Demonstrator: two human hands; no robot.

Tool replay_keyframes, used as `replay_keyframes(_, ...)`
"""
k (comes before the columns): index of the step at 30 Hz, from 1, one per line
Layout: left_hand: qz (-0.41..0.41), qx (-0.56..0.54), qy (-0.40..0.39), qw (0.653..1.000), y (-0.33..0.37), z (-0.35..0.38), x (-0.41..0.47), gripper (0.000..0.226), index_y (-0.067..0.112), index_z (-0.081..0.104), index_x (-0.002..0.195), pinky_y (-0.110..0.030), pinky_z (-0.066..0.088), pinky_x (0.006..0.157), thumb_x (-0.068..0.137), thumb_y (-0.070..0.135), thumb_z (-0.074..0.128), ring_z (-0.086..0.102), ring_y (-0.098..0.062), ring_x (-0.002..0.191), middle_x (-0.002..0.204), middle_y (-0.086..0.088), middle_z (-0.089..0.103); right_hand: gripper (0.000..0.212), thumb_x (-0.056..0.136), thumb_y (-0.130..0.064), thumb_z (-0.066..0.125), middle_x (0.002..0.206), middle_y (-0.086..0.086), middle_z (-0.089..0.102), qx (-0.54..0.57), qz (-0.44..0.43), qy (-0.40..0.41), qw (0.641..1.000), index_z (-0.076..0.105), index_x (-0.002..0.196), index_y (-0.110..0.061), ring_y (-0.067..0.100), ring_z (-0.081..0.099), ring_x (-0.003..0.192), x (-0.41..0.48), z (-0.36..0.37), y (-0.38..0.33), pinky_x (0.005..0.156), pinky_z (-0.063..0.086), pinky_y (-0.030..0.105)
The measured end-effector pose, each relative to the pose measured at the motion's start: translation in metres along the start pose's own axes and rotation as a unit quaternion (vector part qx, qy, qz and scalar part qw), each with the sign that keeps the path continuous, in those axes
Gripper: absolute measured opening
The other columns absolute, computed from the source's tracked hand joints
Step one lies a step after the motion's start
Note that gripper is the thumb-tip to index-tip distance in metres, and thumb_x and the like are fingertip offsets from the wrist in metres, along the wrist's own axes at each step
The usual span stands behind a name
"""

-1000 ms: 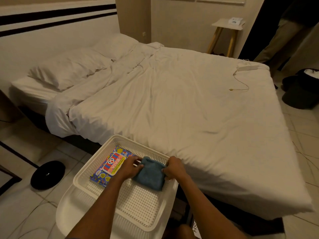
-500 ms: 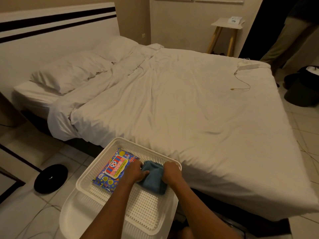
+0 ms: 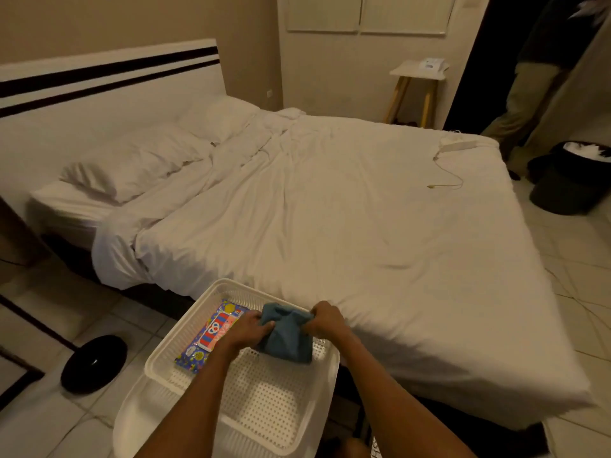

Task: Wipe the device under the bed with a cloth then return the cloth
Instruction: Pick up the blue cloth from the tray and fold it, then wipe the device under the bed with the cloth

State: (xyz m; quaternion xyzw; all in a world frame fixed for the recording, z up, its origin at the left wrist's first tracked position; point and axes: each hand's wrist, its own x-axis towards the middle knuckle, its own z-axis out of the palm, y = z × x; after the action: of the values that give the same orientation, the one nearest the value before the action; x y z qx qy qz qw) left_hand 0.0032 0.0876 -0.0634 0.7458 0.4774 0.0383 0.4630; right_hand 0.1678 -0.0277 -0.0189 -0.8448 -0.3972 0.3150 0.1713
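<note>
Blue cloth (image 3: pixel 287 337) bunched in white basket (image 3: pixel 185 342), lower centre of frame, beside wipes pack (image 3: pixel 211 335). Left hand (image 3: pixel 246 332) and right hand (image 3: pixel 325 319) both clench cloth edges. Black round device (image 3: pixel 94 363) on floor, lower left.

Home bedroom, white double bed (image 3: pixel 330 226), pillows (image 3: pixel 132 166); striped headboard (image 3: pixel 109 81), tiled floor (image 3: pixel 582 292)

We see a colourful wipes packet (image 3: pixel 211 335) just left of the hands, and a dark bin (image 3: pixel 572 180) far off to their right.
</note>
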Motion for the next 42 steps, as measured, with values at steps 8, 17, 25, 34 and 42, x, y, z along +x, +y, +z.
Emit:
replay_keyframes(8, 0.095, -0.217, -0.071, 0.969, 0.102, -0.013, -0.045, 0.031, 0.010, 0.057, 0.125, -0.033, 0.060, 0.081, 0.095, 0.015, 0.063, 0.069, -0.025, 0.102, 0.114, -0.013, 0.070, 0.035, 0.092, -0.025, 0.065, 0.117, 0.019, 0.066, 0.367, 0.030, 0.038, 0.929, 0.064, 0.114, 0.002, 0.030, 0.063, 0.103, -0.052, -0.082, 0.025, 0.091, 0.052, 0.039)
replay_keyframes(17, 0.134, -0.217, -0.129, 0.958, 0.167, 0.072, -0.105, 0.036, 0.013, 0.052, 0.130, -0.042, 0.057, 0.084, 0.096, 0.005, 0.058, 0.063, -0.031, 0.111, 0.122, -0.016, 0.065, 0.018, 0.090, -0.009, 0.066, 0.106, 0.014, 0.068, 0.536, 0.023, 0.104, 0.838, 0.065, 0.108, -0.009, 0.032, 0.064, 0.097, -0.139, -0.116, 0.107, 0.079, 0.056, 0.040)
replay_keyframes(25, 0.105, -0.249, -0.119, 0.955, 0.167, 0.182, -0.129, 0.036, 0.008, 0.062, 0.121, -0.022, 0.056, 0.069, 0.089, 0.022, 0.071, 0.066, -0.016, 0.095, 0.113, -0.007, 0.068, 0.022, 0.087, -0.005, 0.065, 0.104, 0.012, 0.070, 0.567, 0.054, 0.148, 0.808, 0.067, 0.109, -0.011, 0.026, 0.065, 0.093, -0.179, -0.093, 0.202, 0.080, 0.055, 0.041)
replay_keyframes(34, 0.076, -0.191, -0.119, 0.971, 0.108, 0.278, -0.108, 0.039, 0.000, 0.059, 0.124, -0.024, 0.055, 0.077, 0.088, 0.009, 0.071, 0.064, -0.022, 0.102, 0.120, -0.013, 0.066, 0.033, 0.084, -0.010, 0.073, 0.110, 0.016, 0.071, 0.580, 0.113, 0.106, 0.800, 0.065, 0.115, -0.002, 0.023, 0.069, 0.089, -0.182, -0.031, 0.288, 0.064, 0.056, 0.029)
replay_keyframes(42, 0.046, -0.091, -0.092, 0.991, 0.055, 0.331, -0.082, 0.032, 0.000, 0.067, 0.112, -0.038, 0.056, 0.087, 0.082, 0.007, 0.077, 0.068, -0.026, 0.097, 0.108, -0.014, 0.071, 0.028, 0.082, -0.009, 0.077, 0.106, 0.015, 0.069, 0.483, 0.186, 0.159, 0.840, 0.063, 0.105, -0.006, 0.027, 0.066, 0.094, -0.149, 0.039, 0.339, 0.080, 0.058, 0.039)
